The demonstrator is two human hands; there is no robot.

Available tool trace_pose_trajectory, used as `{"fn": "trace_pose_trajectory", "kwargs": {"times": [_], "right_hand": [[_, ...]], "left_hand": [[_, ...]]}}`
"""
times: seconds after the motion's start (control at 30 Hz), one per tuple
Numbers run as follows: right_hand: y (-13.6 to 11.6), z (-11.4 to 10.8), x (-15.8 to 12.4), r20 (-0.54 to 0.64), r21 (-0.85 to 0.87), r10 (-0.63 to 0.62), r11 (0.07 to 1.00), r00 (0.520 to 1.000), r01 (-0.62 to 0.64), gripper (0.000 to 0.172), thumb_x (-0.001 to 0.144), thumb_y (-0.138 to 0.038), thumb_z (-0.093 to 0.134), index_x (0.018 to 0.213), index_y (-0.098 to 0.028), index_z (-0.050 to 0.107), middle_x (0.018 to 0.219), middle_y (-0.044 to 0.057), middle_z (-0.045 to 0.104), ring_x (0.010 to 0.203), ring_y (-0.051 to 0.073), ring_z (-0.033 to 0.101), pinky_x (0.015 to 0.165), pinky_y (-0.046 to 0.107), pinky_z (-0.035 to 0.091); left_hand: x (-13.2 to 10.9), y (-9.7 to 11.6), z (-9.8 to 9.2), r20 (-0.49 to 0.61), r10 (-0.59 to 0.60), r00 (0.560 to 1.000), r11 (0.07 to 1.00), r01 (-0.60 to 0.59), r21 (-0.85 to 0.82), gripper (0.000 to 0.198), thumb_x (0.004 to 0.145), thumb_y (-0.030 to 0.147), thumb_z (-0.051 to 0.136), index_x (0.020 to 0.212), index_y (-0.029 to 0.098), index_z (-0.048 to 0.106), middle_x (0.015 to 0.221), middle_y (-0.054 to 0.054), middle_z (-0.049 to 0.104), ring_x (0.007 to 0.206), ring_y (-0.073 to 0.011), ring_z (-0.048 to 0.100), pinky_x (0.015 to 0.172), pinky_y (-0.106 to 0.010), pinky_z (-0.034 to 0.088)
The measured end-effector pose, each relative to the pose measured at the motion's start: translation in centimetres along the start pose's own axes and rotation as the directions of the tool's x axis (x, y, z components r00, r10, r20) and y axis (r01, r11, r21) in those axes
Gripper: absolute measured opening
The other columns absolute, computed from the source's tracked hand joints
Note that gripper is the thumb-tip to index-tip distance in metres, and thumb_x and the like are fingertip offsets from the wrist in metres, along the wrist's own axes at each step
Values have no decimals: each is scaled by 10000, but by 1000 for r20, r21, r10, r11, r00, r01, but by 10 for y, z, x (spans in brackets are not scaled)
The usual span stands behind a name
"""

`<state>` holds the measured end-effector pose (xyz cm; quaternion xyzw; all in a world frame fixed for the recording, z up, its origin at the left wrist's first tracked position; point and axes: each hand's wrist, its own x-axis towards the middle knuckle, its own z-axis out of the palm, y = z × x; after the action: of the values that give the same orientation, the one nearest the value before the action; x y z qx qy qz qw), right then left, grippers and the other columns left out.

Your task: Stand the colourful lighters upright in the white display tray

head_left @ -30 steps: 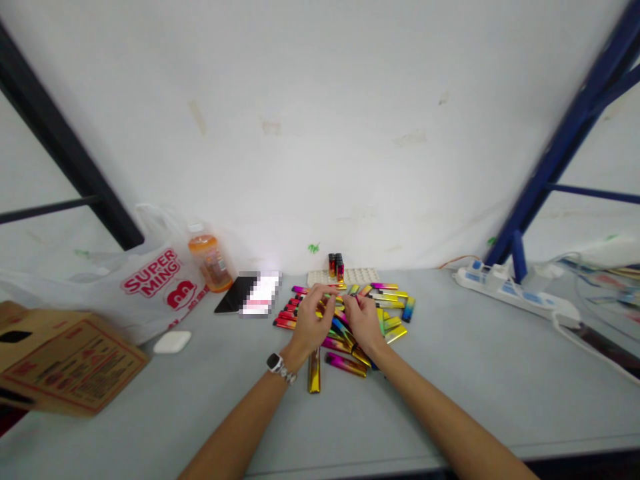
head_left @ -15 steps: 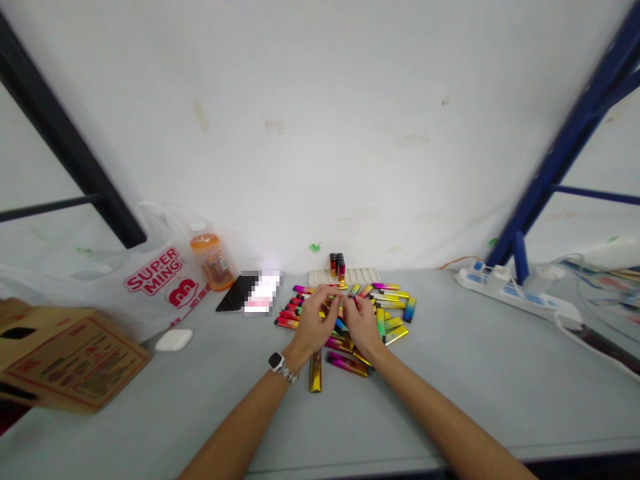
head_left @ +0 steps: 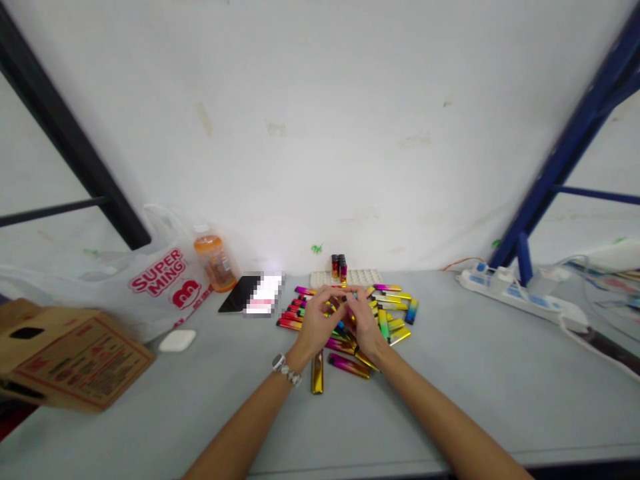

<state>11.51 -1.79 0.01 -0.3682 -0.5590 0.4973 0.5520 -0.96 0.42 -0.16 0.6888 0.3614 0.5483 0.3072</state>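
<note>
Several shiny, multicoloured lighter-shaped pieces (head_left: 395,308) lie in a loose pile on the grey table (head_left: 450,373). My left hand (head_left: 316,321), with a watch on its wrist, and my right hand (head_left: 364,323) meet over the middle of the pile. Both have their fingers pinched together around a small piece that I cannot make out. A gold piece (head_left: 317,371) lies nearest me, beside a pink one (head_left: 349,365). Behind the pile stands a white holed tray (head_left: 360,277) with a few dark pieces (head_left: 339,266) upright in it.
A phone (head_left: 250,294), an orange bottle (head_left: 214,260), a white plastic bag (head_left: 150,283), a small white case (head_left: 177,340) and a cardboard box (head_left: 70,357) sit to the left. A power strip (head_left: 515,293) with cables lies at the right, next to a blue frame post (head_left: 523,257).
My two hands have drawn closer together over the pile and shifted slightly away from me. The view has drifted a little; nothing else on the table has moved.
</note>
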Motion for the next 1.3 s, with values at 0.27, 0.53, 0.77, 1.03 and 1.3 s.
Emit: {"fn": "trace_pose_trajectory", "kwargs": {"times": [0.27,0.53,0.77,1.03,1.3], "right_hand": [[5,-16,21,-142,-222,-87,974,986,54,406,898,-545,490,1130,-213,522,1023,51,645,993,222,578,909,358,416],[14,-33,31,-188,-276,-48,961,981,-6,363,889,-560,471,895,-214,581,794,12,639,825,212,585,799,329,423],[20,-33,33,-165,-288,-25,957,986,-24,386,904,-541,438,871,-203,621,777,22,659,805,213,602,775,322,419],[26,-41,40,-157,-337,-47,942,986,-9,376,878,-525,472,826,-194,643,747,20,644,739,198,574,716,304,421],[26,-43,39,-143,-388,-52,922,988,-8,320,852,-490,514,789,-194,618,701,10,616,686,183,547,659,291,402]], "left_hand": [[42,-22,-23,-76,-78,994,993,71,-92,292,832,407,659,984,157,642,914,-62,696,811,-164,666,713,-292,573],[101,-68,-32,-18,-7,1000,989,9,148,182,810,295,664,932,162,684,897,-58,731,794,-179,692,813,-346,564],[113,-82,-23,80,-6,997,976,-11,215,164,815,250,650,940,155,699,886,-68,729,792,-193,694,793,-346,561],[113,-84,-24,108,56,993,927,-92,364,169,818,235,648,971,165,662,868,-46,695,789,-173,668,768,-318,557],[102,-70,-31,221,115,969,748,-230,623,181,872,213,557,1030,183,640,1003,-69,656,941,-203,625,881,-355,516]]}}
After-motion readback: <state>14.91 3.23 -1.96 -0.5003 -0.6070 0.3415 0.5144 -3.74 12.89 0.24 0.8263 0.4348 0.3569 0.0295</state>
